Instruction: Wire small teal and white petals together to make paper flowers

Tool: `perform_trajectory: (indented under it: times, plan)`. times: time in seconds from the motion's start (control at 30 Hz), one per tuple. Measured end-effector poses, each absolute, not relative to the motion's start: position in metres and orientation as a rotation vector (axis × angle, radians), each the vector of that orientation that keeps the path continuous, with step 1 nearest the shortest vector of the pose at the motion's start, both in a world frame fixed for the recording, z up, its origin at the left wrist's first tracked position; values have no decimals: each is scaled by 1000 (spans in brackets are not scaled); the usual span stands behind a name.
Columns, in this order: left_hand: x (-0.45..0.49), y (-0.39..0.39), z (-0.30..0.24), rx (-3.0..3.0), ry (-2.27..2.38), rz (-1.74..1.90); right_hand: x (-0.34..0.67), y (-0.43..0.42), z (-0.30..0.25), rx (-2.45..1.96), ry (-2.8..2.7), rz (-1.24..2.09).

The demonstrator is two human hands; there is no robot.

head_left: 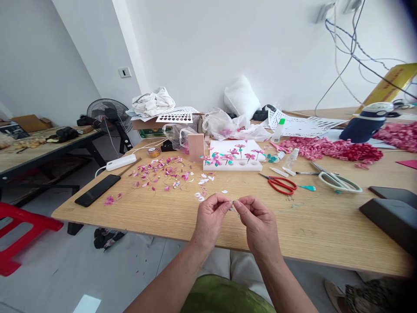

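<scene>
My left hand [211, 216] and my right hand [259, 221] meet fingertip to fingertip above the table's front edge, both closed in a pinch. Something small and thin sits between the fingertips, mostly hidden and too small to name. Just beyond them lie white petal shapes [203, 179] and many scattered pink petals [167, 188]. Behind these, a white foam block [233, 165] holds upright several pink and teal artificial flowers [240, 148]. Red-handled scissors [280, 184] rest to the right of my hands.
On the left lie a black phone [97, 191] and a white power strip [121, 161]. To the right are pale-handled scissors [340, 181], a clear bottle [291, 163], pink petal heaps [312, 148] and a dark blue flask [366, 125]. Plastic bags [216, 121] stand at the back.
</scene>
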State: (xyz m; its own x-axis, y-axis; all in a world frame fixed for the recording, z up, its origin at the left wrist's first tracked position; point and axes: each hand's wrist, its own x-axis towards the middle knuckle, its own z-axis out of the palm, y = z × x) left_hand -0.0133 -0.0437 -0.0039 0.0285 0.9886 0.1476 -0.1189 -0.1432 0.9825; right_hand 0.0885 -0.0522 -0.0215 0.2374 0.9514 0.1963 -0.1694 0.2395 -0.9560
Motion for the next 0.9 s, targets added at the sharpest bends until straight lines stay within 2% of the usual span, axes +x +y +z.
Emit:
perform_trajectory:
  times: [0.9]
  plan:
    - [-37,-46,14,1389,1098,1195,76,-50,-26,-931,-964,1170]
